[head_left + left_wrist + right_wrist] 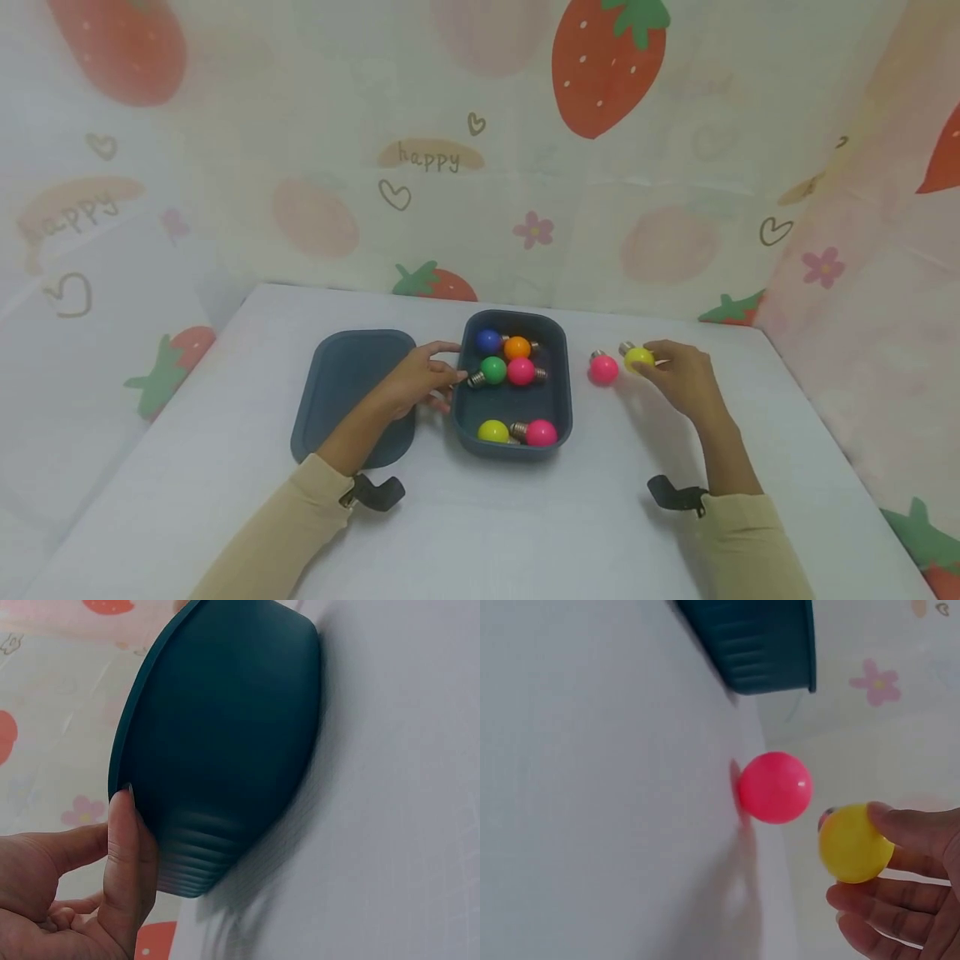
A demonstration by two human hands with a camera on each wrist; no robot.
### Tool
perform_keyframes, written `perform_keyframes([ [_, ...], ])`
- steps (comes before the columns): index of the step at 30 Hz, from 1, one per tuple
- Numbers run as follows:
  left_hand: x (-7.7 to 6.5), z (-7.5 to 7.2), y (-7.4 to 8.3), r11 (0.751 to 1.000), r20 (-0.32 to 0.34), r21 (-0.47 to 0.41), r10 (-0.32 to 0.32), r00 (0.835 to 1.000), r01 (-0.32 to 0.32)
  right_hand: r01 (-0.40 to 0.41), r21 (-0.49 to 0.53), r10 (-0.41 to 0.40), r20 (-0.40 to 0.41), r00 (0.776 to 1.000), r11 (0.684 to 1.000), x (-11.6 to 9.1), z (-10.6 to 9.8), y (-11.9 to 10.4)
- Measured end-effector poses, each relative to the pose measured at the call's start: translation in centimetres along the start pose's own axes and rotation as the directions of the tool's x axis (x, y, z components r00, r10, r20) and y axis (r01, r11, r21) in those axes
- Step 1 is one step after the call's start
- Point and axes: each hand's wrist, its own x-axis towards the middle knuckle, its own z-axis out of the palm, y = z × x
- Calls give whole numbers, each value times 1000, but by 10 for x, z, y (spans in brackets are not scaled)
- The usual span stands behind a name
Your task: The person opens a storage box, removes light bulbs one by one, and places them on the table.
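- The near wall of the deep dark blue-grey plastic box (512,407) is hiding the lower part of a round yellow bulb (492,430) inside.
- In the left wrist view, the box's outer wall is blocking its contents and the frame is cutting off its top part; in the right wrist view, only one end is showing.
- The left hand (420,379) and forearm are covering part of the flat dark blue-grey lid (341,375) lying left of the box.
- The right hand's (678,375) grip is clamping on the globe of a glossy yellow bulb with a metal screw base (637,360), thumb and fingers pinching it above the table (480,533), right of the box.
- The left hand is resting against the box's left side, its fingers standing apart; whether a fingertip is hooking over the rim, I cannot tell.
- A glossy pink bulb with a metal base (603,370) is lying between the box and the held bulb.
- Inside the box, blue (489,341), orange (517,348), green (492,370) and pink (521,372) bulbs are clustering toward the far half; another pink bulb (541,433) is lying beside the yellow one at the near end.
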Motion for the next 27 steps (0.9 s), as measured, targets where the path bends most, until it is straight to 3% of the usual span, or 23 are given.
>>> perform_keyframes([
  [15, 0, 2, -2, 1000, 6, -3, 6, 1000, -6, -109, -21, 110, 63, 992, 994, 0, 10, 15],
  [27, -1, 1, 1, 1000, -2, -7, 5, 1000, -5, -140, -18, 141, 95, 985, 990, 5, 18, 18],
])
